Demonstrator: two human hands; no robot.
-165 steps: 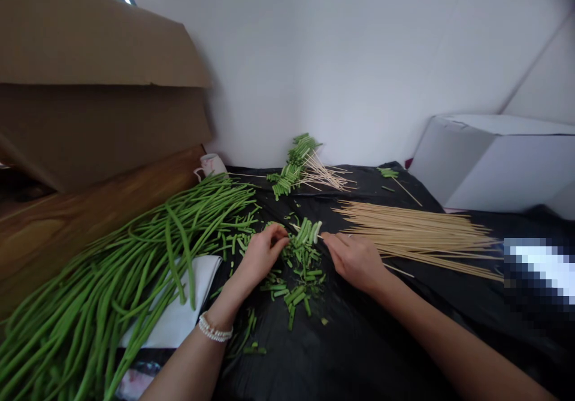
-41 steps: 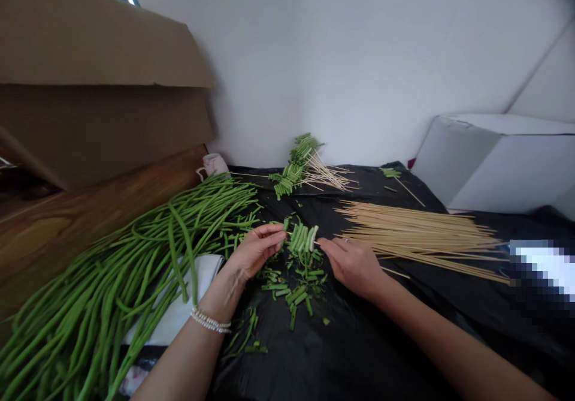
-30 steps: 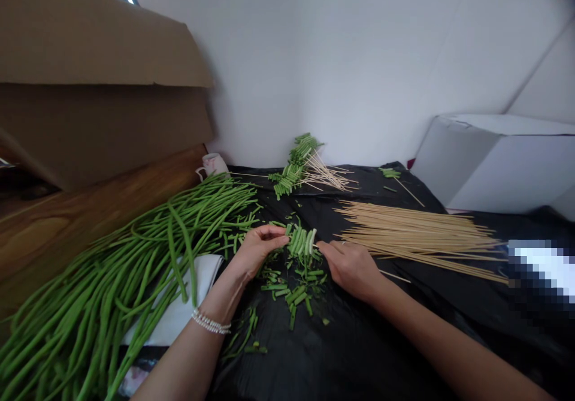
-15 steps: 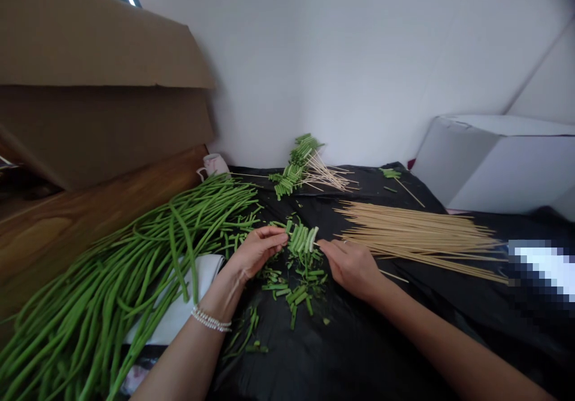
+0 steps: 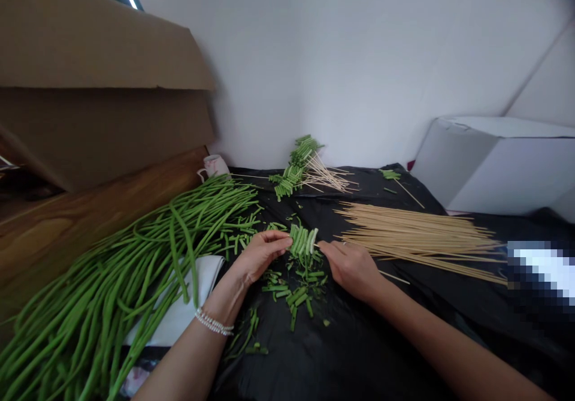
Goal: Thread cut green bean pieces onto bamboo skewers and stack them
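Between my hands is a row of cut green bean pieces (image 5: 303, 241) threaded side by side on a skewer (image 5: 395, 278). My right hand (image 5: 353, 269) is closed round the skewer just right of the pieces, and the stick's far end pokes out behind it. With thumb and fingers pinched, my left hand (image 5: 264, 252) grips the left end of the row. Loose cut pieces (image 5: 296, 297) lie on the black sheet (image 5: 314, 359) below. Long uncut beans (image 5: 103, 287) are heaped to the left, partly over a white sheet (image 5: 168, 314).
Bare skewers (image 5: 417, 233) lie in a wide bundle at right. Filled bean skewers (image 5: 294, 167) are piled by the wall, and one more short one (image 5: 390, 174) lies right of them. A mug (image 5: 214, 166), a cardboard box (image 5: 108, 89) and a white box (image 5: 503, 161) stand around.
My left hand has moved slightly right, up against the row of bean pieces. My right hand keeps its grip on the skewer, nearly still.
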